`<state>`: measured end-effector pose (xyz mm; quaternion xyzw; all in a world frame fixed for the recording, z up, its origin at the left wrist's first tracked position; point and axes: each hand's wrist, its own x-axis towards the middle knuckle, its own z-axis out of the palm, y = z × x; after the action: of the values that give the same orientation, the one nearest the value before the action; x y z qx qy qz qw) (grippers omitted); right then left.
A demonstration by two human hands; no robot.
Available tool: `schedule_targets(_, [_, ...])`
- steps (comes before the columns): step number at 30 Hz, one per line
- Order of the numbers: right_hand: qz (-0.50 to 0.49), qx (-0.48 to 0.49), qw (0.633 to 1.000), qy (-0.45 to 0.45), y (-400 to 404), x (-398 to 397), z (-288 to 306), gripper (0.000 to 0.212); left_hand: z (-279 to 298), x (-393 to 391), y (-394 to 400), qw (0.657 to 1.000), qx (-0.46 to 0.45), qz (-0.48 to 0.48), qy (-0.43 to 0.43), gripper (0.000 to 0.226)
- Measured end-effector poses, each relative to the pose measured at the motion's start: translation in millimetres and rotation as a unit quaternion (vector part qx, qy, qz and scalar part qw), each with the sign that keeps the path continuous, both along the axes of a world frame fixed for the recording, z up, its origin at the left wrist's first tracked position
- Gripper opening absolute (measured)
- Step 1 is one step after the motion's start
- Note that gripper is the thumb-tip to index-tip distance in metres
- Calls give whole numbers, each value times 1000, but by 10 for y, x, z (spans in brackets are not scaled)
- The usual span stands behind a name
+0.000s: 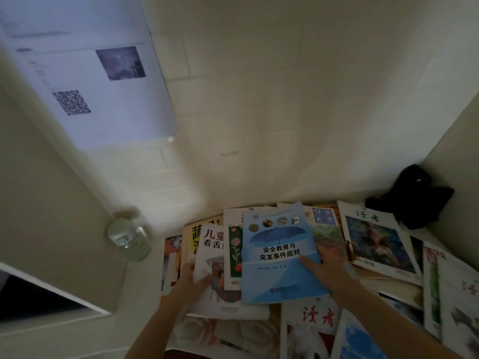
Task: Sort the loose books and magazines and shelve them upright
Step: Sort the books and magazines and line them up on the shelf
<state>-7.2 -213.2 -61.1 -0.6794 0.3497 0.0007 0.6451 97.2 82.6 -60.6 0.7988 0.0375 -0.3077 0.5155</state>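
The right hand [327,268] lies on the right edge of the blue book [281,257], its thumb on the cover and its fingers curled behind the edge, gripping it. The left hand [193,281] holds the white book [212,270], thumb on the cover and fingers under its left edge.

The blue book sits atop the heap, its long axis running near to far, leaning slightly left at the far end, with the title upright to the viewer. The white book lies just left of it, tilted the same way, partly under a flowered book [234,252] between them.

About a dozen books and magazines lie overlapping on the surface; the blur keeps the count uncertain. Three magazines bear the same two-character title: one far right [375,242], one near [309,330], one at the right edge [464,307].

One glass jar [129,237] stands left of the heap, apart from it. One black bag [412,195] fills the far right corner. A sheet [90,81] with a QR code hangs on the tiled wall [285,99] beyond. Walls close the far and right sides; open surface shows only in the gap between jar and heap.
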Motion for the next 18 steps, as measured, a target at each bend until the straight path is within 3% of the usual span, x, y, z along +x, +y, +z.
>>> schedule_targets(4, [3,7,1000,25,-39,13,-21,25,191,3,323,997,22,39,-65,42])
schedule_targets(7, [-2,21,999,47,-63,35,-34,22,390,-47,593,987,37,89,-124,29])
schedule_targets(10, [-21,42,997,59,-51,67,-25,19,595,-123,708,975,-15,152,-160,27])
schedule_targets(14, [-32,76,995,61,-19,55,2,19,651,-86,603,973,-87,171,-132,29])
schedule_targets(18, [-32,65,997,40,-64,12,18,19,419,8,428,980,-60,162,-101,30])
